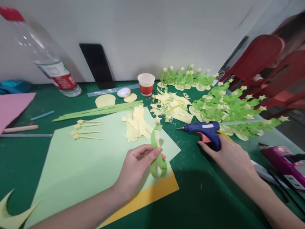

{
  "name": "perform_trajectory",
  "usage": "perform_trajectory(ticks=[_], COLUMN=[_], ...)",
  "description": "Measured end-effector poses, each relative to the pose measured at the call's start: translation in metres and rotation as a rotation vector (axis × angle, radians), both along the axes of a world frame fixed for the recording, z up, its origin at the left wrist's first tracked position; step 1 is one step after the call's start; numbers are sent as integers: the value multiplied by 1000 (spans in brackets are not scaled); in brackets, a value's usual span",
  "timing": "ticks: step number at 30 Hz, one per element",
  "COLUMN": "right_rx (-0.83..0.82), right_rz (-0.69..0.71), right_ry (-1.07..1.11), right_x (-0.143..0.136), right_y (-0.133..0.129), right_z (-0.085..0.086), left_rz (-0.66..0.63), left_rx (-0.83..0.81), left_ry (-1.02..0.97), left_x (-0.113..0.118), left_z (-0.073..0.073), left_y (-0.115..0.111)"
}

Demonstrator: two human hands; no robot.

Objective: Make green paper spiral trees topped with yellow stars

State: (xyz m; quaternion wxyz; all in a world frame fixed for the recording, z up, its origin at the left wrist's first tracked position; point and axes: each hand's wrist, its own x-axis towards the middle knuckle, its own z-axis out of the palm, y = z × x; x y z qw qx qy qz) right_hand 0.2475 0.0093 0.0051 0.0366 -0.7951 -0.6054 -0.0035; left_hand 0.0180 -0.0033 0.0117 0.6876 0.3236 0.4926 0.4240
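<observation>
My left hand (140, 167) pinches a looped green paper strip (159, 170) threaded on a thin stick, with a small pale star at its top. It is held above the light green paper sheet (78, 159). My right hand (230, 154) is wrapped around the handle of a blue glue gun (207, 128), whose nozzle points left toward the strip, some way apart from it. Pale yellow paper strips (137, 125) lie on the sheet just beyond my left hand. Several thin sticks with pale paper tips (82, 128) rest at the sheet's left.
Finished-looking green paper trees with stars (226, 105) crowd the right back. Paper scraps (173, 105), a red-white paper cup (146, 85), long green strips (97, 111), a phone (97, 65) and a bottle (57, 71) stand or lie behind. A purple device (283, 162) lies far right.
</observation>
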Motion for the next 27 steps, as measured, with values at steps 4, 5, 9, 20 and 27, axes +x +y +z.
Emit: perform_trajectory(ticks=[4,5,9,20,27], right_rx=[305,419,538,382,361], right_rz=[238,331,680,717,730], right_ry=[-107,-46,401,1049,1130], right_x=[-5,-9,-36,-89,-90], right_y=[-10,-13,-23,-21,-28], right_z=[14,22,62,114,117], left_rz=[31,39,69,92,156], left_rx=[87,106,195,275,290], left_ry=[22,17,-35,-188,-177], left_x=[-1,-1,4,12,13], left_z=[16,21,40,66,72], left_y=[-1,-1,-5,-19,-20])
